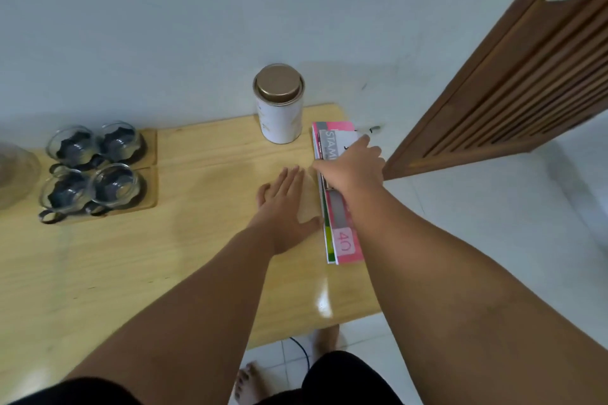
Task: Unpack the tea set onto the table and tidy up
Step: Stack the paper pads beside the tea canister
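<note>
Several glass tea cups (pixel 93 168) with dark inserts stand on wooden coasters (pixel 149 154) at the table's left. A glass vessel (pixel 13 174) shows at the far left edge. A white tin with a bronze lid (pixel 279 103) stands at the back. My left hand (pixel 286 204) lies flat, fingers straight, on a pale sheet of film (pixel 309 204) on the table. My right hand (pixel 353 168) rests on top of a long pink wrap box (pixel 342 240) at the table's right edge; its fingers reach over the box, and whether they curl round it is hidden.
The light wooden table (pixel 164 273) stands against a pale wall. A brown slatted door (pixel 526 76) hangs open at the right. White tiled floor, my bare feet (pixel 250 381) and a dark cable lie below the table's front edge.
</note>
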